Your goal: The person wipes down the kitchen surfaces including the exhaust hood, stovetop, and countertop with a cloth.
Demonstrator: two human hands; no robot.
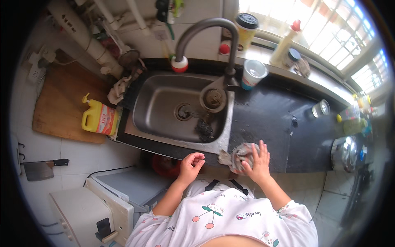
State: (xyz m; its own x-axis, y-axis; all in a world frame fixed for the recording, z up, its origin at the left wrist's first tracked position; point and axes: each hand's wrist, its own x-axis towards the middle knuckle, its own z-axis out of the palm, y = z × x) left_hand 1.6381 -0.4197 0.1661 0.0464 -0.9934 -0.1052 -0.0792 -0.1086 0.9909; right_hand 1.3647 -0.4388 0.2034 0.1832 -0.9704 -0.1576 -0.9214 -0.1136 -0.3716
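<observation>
My right hand (259,162) presses with spread fingers on the right side of a crumpled grey cloth (242,158), which lies at the front edge of the black countertop (262,123). The steel sink (160,102) is just left of it. In front of the sink's rim, my left hand (192,165) hovers with curled fingers and nothing visible in it. A dark wet clump (204,130) lies in the sink's front right corner, and a round strainer (213,98) with brownish matter sits at its right side, below the curved faucet (205,23).
A plastic cup (253,73) stands behind the counter's left part, a glass (321,108) and a metal pot (344,154) farther right. Left of the sink are a yellow detergent jug (100,118) and a wooden board (66,105). A cleaver (41,169) hangs on the wall.
</observation>
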